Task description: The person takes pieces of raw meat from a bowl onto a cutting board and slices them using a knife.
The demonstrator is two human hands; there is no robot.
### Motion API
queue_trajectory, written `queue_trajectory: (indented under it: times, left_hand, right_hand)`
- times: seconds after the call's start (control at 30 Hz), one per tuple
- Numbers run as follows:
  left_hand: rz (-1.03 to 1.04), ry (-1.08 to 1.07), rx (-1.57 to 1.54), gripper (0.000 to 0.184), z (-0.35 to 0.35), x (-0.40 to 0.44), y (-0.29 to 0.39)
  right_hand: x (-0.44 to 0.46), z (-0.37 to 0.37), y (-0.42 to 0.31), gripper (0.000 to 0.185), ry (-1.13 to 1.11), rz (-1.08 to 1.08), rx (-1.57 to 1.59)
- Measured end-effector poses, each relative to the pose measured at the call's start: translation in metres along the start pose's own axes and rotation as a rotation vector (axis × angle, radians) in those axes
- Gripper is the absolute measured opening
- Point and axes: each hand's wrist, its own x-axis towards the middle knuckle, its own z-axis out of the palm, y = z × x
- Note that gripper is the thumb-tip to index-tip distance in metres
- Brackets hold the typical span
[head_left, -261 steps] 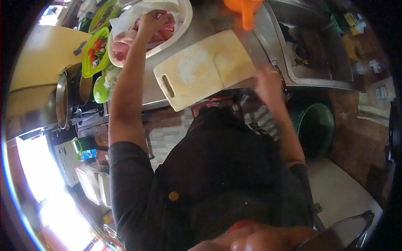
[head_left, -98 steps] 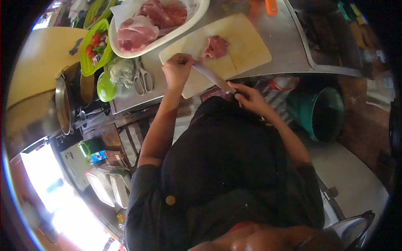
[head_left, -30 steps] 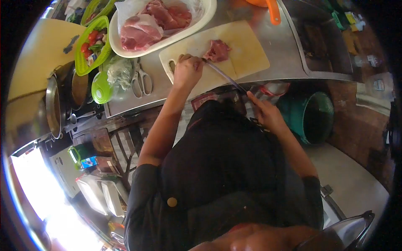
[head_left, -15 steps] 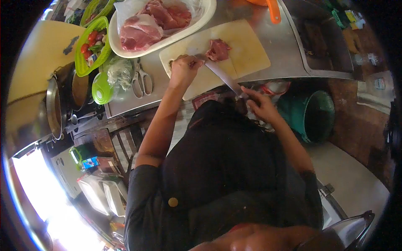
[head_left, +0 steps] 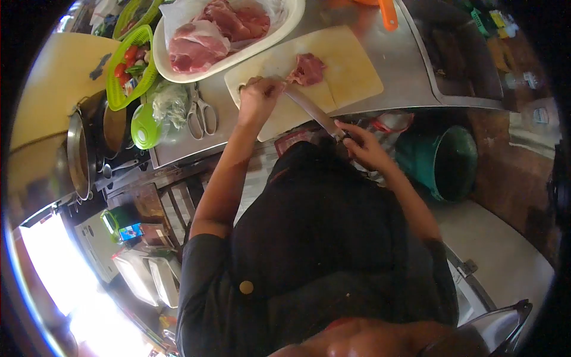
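The right hand [head_left: 361, 146] closes its fingers round the handle end of a long silver metal knife [head_left: 310, 109]; the left hand [head_left: 260, 98] draws its fingers together by the tip, though whether they pinch it I cannot tell. A small pink piece of raw meat [head_left: 307, 69] lies just right of them on a rectangular cream cutting board [head_left: 357, 77]. A slick blade or sudden wrist twist could nick those fingertips.

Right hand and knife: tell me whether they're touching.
Touching. The head view shows the right hand gripping the knife at its handle end, with the blade extending from the fingers over the cutting board.
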Motion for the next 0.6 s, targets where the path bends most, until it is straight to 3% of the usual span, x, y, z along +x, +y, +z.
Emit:
queue_trajectory:
  times: [0.07,0.2,0.3,0.4,0.5,0.6]
  left_hand:
    - [-0.003,0.011,0.006,0.012,-0.001,0.001,0.001]
    - [-0.130,0.052,-0.103,0.012,0.003,0.001,0.002]
    - [0.075,-0.046,0.145,0.017,-0.006,0.000,0.007]
    - [0.006,-0.161,0.158,0.020,-0.019,-0.003,0.003]
    - [0.031,-0.119,0.085,0.020,-0.026,-0.011,0.001]
    - [0.166,0.120,0.137,0.016,-0.027,-0.016,0.012]
  right_hand:
    - [-0.011,-0.008,0.010,0.046,-0.006,-0.113,-0.011]
    - [-0.031,-0.021,-0.003,0.048,-0.040,-0.048,-0.004]
    - [-0.046,-0.034,-0.022,0.047,-0.051,-0.082,-0.144]
    - [-0.059,-0.042,-0.047,0.049,-0.033,-0.086,-0.345]
    - [-0.055,-0.038,-0.042,0.051,0.078,-0.176,-0.445]
    - [-0.043,-0.026,-0.040,0.050,0.096,-0.223,-0.469]
